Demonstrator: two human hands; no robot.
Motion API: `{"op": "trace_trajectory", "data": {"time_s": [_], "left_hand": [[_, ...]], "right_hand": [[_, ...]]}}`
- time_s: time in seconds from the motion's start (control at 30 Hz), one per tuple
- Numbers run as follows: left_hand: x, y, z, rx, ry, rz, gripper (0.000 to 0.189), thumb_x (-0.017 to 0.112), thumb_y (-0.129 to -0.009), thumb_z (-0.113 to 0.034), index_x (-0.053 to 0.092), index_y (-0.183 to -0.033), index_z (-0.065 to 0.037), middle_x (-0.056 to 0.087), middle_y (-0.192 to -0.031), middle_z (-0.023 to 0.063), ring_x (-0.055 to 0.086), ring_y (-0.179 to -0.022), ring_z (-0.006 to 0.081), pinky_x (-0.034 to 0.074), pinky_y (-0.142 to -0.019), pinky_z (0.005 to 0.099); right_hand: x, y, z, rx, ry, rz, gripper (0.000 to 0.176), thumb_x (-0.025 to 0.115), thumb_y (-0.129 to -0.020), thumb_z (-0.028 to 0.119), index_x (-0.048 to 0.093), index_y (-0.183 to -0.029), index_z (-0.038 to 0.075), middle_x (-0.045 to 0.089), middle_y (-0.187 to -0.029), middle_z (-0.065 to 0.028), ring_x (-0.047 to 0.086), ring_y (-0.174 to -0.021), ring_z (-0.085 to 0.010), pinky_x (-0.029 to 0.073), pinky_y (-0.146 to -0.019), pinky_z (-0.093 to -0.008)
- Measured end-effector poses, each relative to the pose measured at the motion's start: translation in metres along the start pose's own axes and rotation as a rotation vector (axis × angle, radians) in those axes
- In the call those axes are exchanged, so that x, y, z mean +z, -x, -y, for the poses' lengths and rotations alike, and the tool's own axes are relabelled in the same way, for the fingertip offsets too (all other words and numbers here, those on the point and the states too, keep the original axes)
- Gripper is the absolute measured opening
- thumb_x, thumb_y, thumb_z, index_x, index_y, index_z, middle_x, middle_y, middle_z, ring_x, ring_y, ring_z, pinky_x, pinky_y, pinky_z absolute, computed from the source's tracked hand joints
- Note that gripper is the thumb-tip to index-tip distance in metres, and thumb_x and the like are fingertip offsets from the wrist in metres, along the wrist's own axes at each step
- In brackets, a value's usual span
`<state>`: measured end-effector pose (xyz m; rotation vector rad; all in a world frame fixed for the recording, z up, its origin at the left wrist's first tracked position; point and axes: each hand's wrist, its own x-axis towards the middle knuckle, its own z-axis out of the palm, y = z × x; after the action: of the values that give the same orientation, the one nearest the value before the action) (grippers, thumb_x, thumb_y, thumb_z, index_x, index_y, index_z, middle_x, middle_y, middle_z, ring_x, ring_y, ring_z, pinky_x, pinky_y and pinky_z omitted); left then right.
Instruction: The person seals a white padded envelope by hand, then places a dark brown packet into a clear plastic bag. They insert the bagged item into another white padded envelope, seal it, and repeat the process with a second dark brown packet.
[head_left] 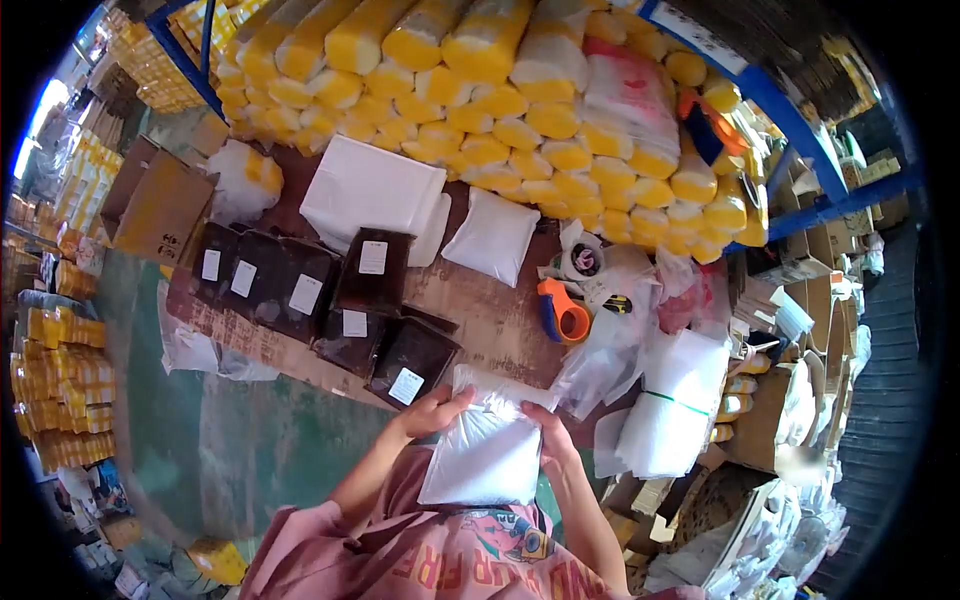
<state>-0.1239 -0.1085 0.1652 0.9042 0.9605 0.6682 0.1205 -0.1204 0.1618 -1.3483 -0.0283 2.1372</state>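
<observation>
A clear plastic bag of white material (482, 458) hangs in front of my shirt, at the table's near edge. My left hand (437, 412) grips its upper left corner, and my right hand (547, 432) pinches the upper right side. The bag's loose top lies folded or bunched between the two hands. Just beyond my left hand are several dark packets with white labels (412, 352). A similar white bag (491, 237) lies flat farther back on the brown table (490, 325).
Yellow-and-white rolls (470, 130) are stacked along the back. An orange and blue tape dispenser (566, 312) sits right of centre, near crumpled clear plastic. White sheets with a green band (672, 405) lie at the right. A white foam box (370, 190) and a cardboard box (165, 210) stand left.
</observation>
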Motion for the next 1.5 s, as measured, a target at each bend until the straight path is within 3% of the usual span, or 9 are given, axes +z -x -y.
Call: {"op": "trace_trajectory", "data": {"time_s": [0.2, 0.37, 0.47, 0.5, 0.6, 0.63, 0.77, 1.27, 1.5], "left_hand": [[-0.068, -0.016, -0.034, -0.133, -0.193, 0.032, 0.066, 0.044, -0.101, -0.049, 0.06, -0.062, 0.001, 0.043, -0.051, -0.0041, 0.042, -0.056, 0.0071, 0.034, -0.05, 0.0318], [-0.098, -0.025, 0.018, -0.276, 0.553, 0.097, 0.053, 0.04, -0.103, -0.047, 0.067, -0.107, -0.001, 0.069, -0.094, 0.0055, 0.063, -0.081, 0.0146, 0.051, -0.071, 0.0306], [-0.069, -0.014, -0.028, -0.222, 0.979, -0.009, 0.058, 0.036, -0.104, -0.047, 0.048, -0.137, -0.001, 0.058, -0.131, 0.012, 0.059, -0.112, 0.0217, 0.048, -0.097, 0.0363], [-0.076, -0.008, -0.03, -0.387, 0.945, 0.066, 0.058, 0.032, -0.105, -0.044, 0.038, -0.145, -0.002, 0.049, -0.142, 0.0126, 0.05, -0.127, 0.024, 0.039, -0.107, 0.0393], [-0.08, -0.009, -0.033, -0.521, 0.514, -0.053, 0.054, 0.041, -0.103, -0.039, 0.042, -0.142, -0.002, 0.053, -0.137, 0.012, 0.054, -0.121, 0.0235, 0.043, -0.103, 0.0372], [-0.083, -0.018, -0.018, -0.377, 0.605, 0.031, 0.05, 0.062, -0.093, -0.028, 0.05, -0.135, -0.002, 0.06, -0.128, 0.0109, 0.059, -0.114, 0.0205, 0.047, -0.098, 0.0346], [-0.075, -0.037, -0.029, -0.275, 0.322, 0.087, 0.058, 0.084, -0.07, -0.007, 0.06, -0.123, -0.001, 0.067, -0.114, 0.0085, 0.063, -0.103, 0.0176, 0.05, -0.091, 0.0324], [-0.055, -0.027, -0.031, -0.256, 0.182, -0.087, 0.043, 0.084, -0.07, -0.006, 0.067, -0.109, -0.002, 0.071, -0.101, 0.0081, 0.067, -0.089, 0.0166, 0.053, -0.079, 0.0325], [-0.043, -0.024, 0.002, -0.314, 0.132, -0.075, 0.044, 0.083, -0.072, -0.009, 0.066, -0.112, -0.002, 0.07, -0.102, 0.0073, 0.066, -0.093, 0.016, 0.052, -0.083, 0.0316]], "right_hand": [[0.054, -0.027, 0.003, 0.076, -0.203, 0.049, 0.04, 0.065, -0.089, 0.022, 0.057, -0.122, 0.001, 0.067, -0.109, -0.0126, 0.067, -0.096, -0.0239, 0.055, -0.086, -0.0347], [0.078, -0.042, 0.014, -0.062, -0.14, 0.038, 0.042, 0.063, -0.088, 0.022, 0.055, -0.124, 0.001, 0.067, -0.111, -0.0122, 0.067, -0.098, -0.0248, 0.054, -0.088, -0.037], [0.088, -0.044, 0.026, -0.083, -0.197, 0.043, 0.037, 0.065, -0.087, 0.017, 0.058, -0.12, 0.001, 0.067, -0.109, -0.0107, 0.067, -0.096, -0.0238, 0.054, -0.086, -0.0363], [0.087, -0.046, 0.028, -0.095, -0.17, -0.003, 0.036, 0.065, -0.086, 0.017, 0.059, -0.118, 0.001, 0.068, -0.108, -0.0104, 0.067, -0.095, -0.0234, 0.054, -0.086, -0.036], [0.087, -0.047, 0.035, -0.105, -0.038, -0.096, 0.034, 0.072, -0.084, 0.016, 0.062, -0.114, 0.003, 0.068, -0.104, -0.0079, 0.067, -0.093, -0.0204, 0.054, -0.082, -0.0334], [0.087, -0.047, 0.036, -0.105, -0.003, -0.103, 0.035, 0.073, -0.084, 0.016, 0.062, -0.114, 0.003, 0.068, -0.104, -0.0072, 0.067, -0.092, -0.0199, 0.054, -0.081, -0.033], [0.118, -0.039, 0.042, -0.208, 0.156, -0.218, 0.034, 0.075, -0.083, 0.012, 0.062, -0.113, 0.002, 0.068, -0.101, -0.0078, 0.066, -0.09, -0.0184, 0.055, -0.074, -0.0333], [0.094, -0.029, -0.019, -0.354, 0.137, -0.16, 0.033, 0.07, -0.085, 0.007, 0.061, -0.115, -0.002, 0.068, -0.105, -0.0099, 0.065, -0.091, -0.0165, 0.053, -0.078, -0.03], [0.081, -0.02, -0.027, -0.325, 0.211, -0.364, 0.034, 0.077, -0.079, 0.007, 0.064, -0.11, 0.0, 0.069, -0.097, -0.0085, 0.066, -0.085, -0.0165, 0.054, -0.074, -0.0301]]}}
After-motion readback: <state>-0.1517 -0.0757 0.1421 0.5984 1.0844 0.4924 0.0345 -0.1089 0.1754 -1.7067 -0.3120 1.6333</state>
